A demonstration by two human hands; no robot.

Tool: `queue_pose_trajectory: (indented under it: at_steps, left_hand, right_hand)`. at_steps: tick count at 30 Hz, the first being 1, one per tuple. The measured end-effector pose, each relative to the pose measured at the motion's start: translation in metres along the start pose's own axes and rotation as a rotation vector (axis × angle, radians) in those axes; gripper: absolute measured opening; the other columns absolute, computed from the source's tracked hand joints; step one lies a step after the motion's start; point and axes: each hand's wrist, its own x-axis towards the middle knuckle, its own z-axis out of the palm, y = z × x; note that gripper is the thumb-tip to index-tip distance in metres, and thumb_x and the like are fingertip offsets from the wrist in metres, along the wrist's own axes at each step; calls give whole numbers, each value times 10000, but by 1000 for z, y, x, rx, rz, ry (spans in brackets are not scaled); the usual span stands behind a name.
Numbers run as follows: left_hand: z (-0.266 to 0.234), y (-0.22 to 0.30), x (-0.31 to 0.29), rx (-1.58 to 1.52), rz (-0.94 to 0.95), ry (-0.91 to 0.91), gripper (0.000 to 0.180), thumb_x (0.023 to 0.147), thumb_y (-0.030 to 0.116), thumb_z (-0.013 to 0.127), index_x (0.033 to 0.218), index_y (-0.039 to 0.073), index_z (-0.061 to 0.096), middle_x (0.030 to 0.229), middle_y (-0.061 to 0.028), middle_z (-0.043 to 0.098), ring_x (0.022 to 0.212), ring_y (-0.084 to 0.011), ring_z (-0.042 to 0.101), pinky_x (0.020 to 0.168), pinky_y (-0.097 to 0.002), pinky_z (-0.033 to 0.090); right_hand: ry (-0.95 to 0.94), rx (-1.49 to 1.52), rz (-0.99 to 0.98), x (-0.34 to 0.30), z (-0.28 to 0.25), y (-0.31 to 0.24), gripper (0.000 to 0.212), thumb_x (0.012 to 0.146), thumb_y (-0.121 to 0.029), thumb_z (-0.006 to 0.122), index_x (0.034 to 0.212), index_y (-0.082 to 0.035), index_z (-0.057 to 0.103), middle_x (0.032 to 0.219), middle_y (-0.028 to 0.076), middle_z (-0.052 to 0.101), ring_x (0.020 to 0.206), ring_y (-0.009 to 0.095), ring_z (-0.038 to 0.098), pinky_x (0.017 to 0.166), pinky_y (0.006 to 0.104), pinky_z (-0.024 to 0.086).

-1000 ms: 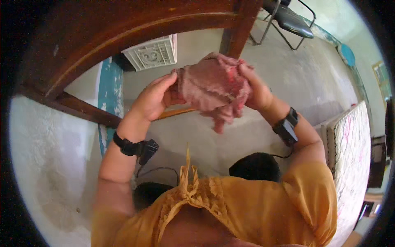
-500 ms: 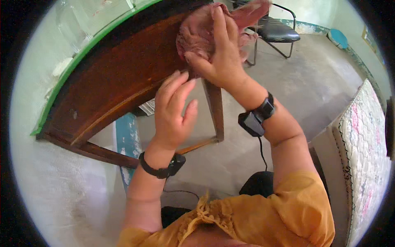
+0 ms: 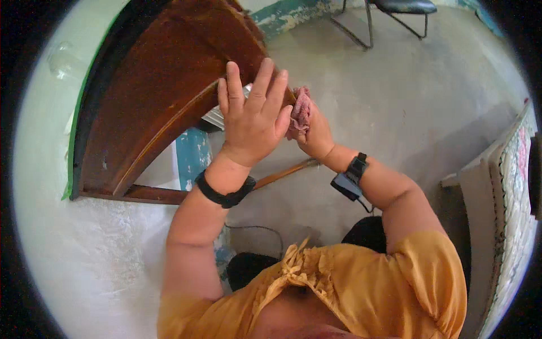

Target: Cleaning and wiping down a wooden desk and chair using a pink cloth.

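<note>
The person wears a mustard-yellow top point(image 3: 389, 277) with short, loose sleeves point(image 3: 426, 254) and a ruffled neckline point(image 3: 322, 277), tied at the front in a small bow point(image 3: 291, 263). A black band circles each wrist — the right band point(image 3: 357, 166) carries a boxy dark module point(image 3: 345, 186) with a black cable point(image 3: 366, 208). Dark cloth point(image 3: 251, 268) covers the legs.

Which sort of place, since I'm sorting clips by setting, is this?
Probably a room in a home, perhaps a bedroom: a quilted, mattress-like pad at the right, a black-seated chair and brown wooden furniture suggest it.
</note>
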Motion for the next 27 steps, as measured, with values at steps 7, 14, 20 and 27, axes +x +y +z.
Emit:
queue_pose_trajectory:
  at_steps: [7,14,20,27]
  left_hand:
    - [27,32,-26,56,163,-401,471,811,232,701,1250,73,637,1413,-70,537,1416,-275,375,1142,-638,142]
    - [-10,34,54,75,376,-379,402,762,291,721,1040,5,671,1160,-155,625,1165,-311,541,1093,-490,329]
    - [7,15,57,1,328,-306,421,680,348,770,891,-3,676,911,-128,614,990,-310,561,1037,-474,374]
    - [112,55,-48,6,308,-490,377,882,402,583,940,59,730,962,-104,676,1061,-306,574,1077,-527,315]
  right_hand:
    - [19,-135,-30,-27,2,23,569,898,-237,656,1385,-34,443,1331,210,553,1221,393,544,1025,463,433]
    - [61,-286,-364,82,19,-74,544,885,-188,666,1354,-15,451,1296,209,562,1202,390,541,1021,429,437]
    - [-31,-174,-329,99,20,-79,534,883,-186,672,1340,-11,457,1275,207,564,1188,384,543,1016,425,437]
    - [-273,46,5,14,3,3,522,882,-183,678,1324,-7,465,1252,205,567,1172,377,544,1011,420,438]
